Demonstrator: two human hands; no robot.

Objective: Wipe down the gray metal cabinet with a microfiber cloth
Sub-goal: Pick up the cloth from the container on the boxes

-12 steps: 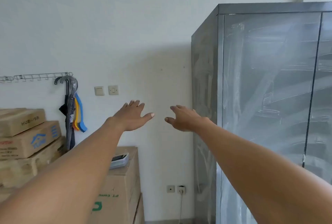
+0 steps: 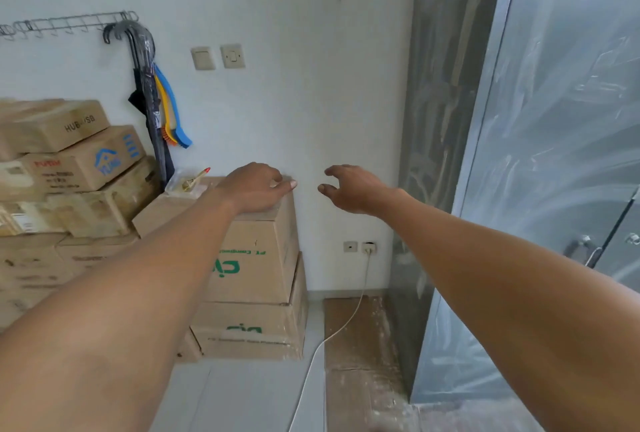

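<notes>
Two bare hands out in front, neither holding anything: left hand palm down with fingers loosely bent, above the top cardboard box (touching it or only hovering, cannot tell); right hand free in the air before the white wall, fingers relaxed and a little curled. No microfiber cloth anywhere in view. Gray metal cabinet at the right, standing on the floor against the wall, its surfaces cloudy and streaked, apart from both hands.

Judged as the very start of the task: cloth to be found first. To do this well: look for the cloth before going to the cabinet, take it with one hand and fold it flat, so as to give a broad clean face. Keep the feet away from the white cable hanging from the wall socket and lying over the floor, easy to catch. Then begin high on the side panel and work downward in overlapping strokes, turning the cloth when dirty.

Compared with half a second ago: view tilted down and nearer to the corner, cabinet top now out of frame, floor and the cardboard sheet beside the cabinet now visible. Left hand over the box instead of before the bare wall; fingers of both hands more bent, no longer spread.
</notes>
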